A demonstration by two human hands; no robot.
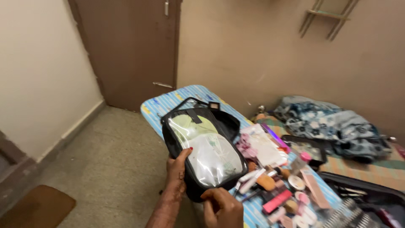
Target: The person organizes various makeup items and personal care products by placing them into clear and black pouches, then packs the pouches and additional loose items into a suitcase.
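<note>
A bedroom in a home: a striped mattress (168,103) strewn with cosmetics (282,192) at lower right, a rumpled floral blanket (333,122) at right, a brown door (130,50) at upper left.

Black toiletry pouch (202,147) with clear plastic front, pale green contents showing through, zip open, held tilted above the bed's edge.

We look down from head height, close over the bed (160,105), facing the door (130,50).
</note>
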